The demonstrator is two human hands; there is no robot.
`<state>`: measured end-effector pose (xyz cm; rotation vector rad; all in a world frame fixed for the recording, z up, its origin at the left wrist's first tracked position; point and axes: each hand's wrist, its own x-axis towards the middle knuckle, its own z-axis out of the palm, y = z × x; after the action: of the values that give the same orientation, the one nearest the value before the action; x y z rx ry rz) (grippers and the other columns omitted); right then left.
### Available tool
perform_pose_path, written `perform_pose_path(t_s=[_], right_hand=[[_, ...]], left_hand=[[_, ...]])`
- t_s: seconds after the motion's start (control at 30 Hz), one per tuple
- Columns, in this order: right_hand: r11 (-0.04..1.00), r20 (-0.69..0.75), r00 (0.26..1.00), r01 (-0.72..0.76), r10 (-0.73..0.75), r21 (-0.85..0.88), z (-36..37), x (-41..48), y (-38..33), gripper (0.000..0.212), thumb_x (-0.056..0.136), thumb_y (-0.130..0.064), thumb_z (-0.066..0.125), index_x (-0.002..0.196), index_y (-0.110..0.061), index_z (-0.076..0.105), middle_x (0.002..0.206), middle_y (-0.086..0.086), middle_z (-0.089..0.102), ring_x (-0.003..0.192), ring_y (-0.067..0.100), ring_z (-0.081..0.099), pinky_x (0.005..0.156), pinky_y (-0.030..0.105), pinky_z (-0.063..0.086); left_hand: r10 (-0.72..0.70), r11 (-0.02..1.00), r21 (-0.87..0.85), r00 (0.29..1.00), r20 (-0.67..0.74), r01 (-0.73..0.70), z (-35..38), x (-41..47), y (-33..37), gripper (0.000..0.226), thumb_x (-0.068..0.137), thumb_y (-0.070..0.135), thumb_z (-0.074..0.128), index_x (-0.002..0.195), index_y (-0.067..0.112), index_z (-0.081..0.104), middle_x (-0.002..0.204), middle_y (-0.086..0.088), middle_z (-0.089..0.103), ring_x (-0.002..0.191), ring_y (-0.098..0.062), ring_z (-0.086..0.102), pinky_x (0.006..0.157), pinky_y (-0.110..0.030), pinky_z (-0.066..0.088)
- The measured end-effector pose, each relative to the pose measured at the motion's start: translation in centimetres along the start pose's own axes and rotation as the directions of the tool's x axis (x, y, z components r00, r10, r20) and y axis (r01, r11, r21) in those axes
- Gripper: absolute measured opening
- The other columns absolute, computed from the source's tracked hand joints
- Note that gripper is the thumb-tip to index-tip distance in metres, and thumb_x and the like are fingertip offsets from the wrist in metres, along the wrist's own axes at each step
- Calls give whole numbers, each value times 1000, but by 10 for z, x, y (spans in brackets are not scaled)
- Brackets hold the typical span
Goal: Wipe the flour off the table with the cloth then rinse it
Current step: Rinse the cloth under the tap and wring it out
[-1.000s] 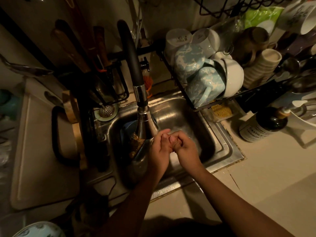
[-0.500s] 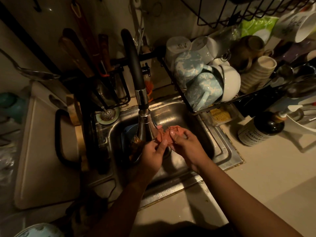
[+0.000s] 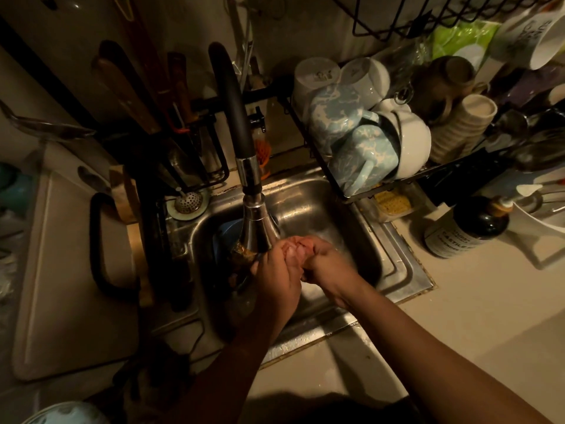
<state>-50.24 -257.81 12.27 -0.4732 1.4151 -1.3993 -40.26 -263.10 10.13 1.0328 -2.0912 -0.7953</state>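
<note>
Both my hands are over the steel sink (image 3: 394,264), right under the spray head of the black faucet (image 3: 255,218). My left hand (image 3: 276,276) and my right hand (image 3: 328,267) are pressed together around a small pinkish cloth (image 3: 295,244). Only a bunched bit of the cloth shows above my fingers; the rest is hidden inside the grip. Whether water is running is hard to tell in the dim light.
A dish rack (image 3: 379,194) loaded with mugs and bowls overhangs the sink's right side. A dark soap bottle (image 3: 464,228) lies on the beige counter to the right. A cutting board (image 3: 67,270) and a knife rack (image 3: 183,142) stand on the left.
Half a second ago the cloth was spread more openly between my fingers; now both hands have closed together over it, squeezing it just beside the faucet head.
</note>
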Motion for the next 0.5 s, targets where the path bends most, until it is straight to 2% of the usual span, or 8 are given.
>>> perform_pose_path(t_s=[0.07, 0.13, 0.17, 0.3, 0.37, 0.4, 0.47, 0.5], right_hand=[[990, -66, 992, 99, -106, -98, 4, 3, 9, 9, 91, -27, 63, 97, -24, 68, 87, 5, 70, 80, 26, 66, 76, 42, 56], [968, -105, 975, 177, -198, -179, 5, 6, 20, 16, 89, -26, 61, 79, -38, 64, 77, -7, 67, 74, 14, 62, 68, 36, 52], [958, -120, 966, 202, -229, -205, 6, 7, 25, 21, 89, -23, 60, 73, -37, 60, 72, -10, 63, 71, 9, 58, 66, 32, 47], [928, -134, 951, 230, -278, -293, 1, 12, 31, 23, 92, -16, 62, 73, -27, 54, 68, -9, 61, 69, 7, 56, 66, 31, 47], [928, -119, 960, 205, -252, -310, -5, 14, 28, 14, 89, -30, 66, 82, -20, 60, 74, 3, 65, 73, 12, 60, 68, 41, 52], [930, -115, 964, 195, -241, -312, -8, 14, 27, 25, 86, -40, 68, 90, -15, 64, 80, 8, 67, 76, 14, 62, 72, 44, 54], [945, -80, 974, 183, -212, -270, -17, 9, 17, 38, 82, -43, 70, 109, -15, 69, 94, 4, 72, 90, 14, 68, 81, 38, 55], [951, -63, 976, 187, -208, -248, -23, 5, 12, 38, 84, -35, 69, 116, -15, 68, 103, 1, 73, 98, 12, 68, 86, 31, 54]], left_hand=[[-115, 985, -130, 993, -17, 111, 5, 1, 3, 63, 100, 50, 30, 99, -4, 62, 88, -10, 64, 79, -28, 64, 75, -31, 51], [-228, 942, -256, 974, -13, 217, 8, 1, 6, 55, 97, 44, 34, 96, -4, 61, 86, -5, 62, 77, -19, 60, 72, -9, 42], [-272, 921, -289, 962, 6, 262, 9, 0, 7, 54, 95, 43, 34, 97, -4, 61, 86, -4, 62, 77, -17, 60, 71, -6, 40], [-370, 866, -322, 924, 98, 382, 13, 2, 5, 40, 96, 36, 36, 99, 4, 60, 86, -8, 65, 81, -26, 64, 73, -27, 47], [-438, 788, -390, 879, 189, 476, 12, 8, 4, 34, 96, 34, 40, 96, 8, 62, 86, -10, 67, 82, -29, 65, 77, -33, 51], [-473, 741, -418, 851, 229, 525, 10, 11, 1, 38, 94, 40, 41, 96, 11, 66, 88, -13, 69, 84, -31, 66, 81, -38, 53], [-514, 672, -431, 798, 313, 602, 3, 17, -2, 41, 90, 49, 48, 102, 18, 71, 98, -13, 72, 93, -31, 67, 92, -43, 53], [-503, 664, -431, 792, 347, 611, -3, 20, 1, 30, 93, 43, 52, 106, 22, 71, 106, -10, 71, 101, -28, 66, 98, -40, 50]])
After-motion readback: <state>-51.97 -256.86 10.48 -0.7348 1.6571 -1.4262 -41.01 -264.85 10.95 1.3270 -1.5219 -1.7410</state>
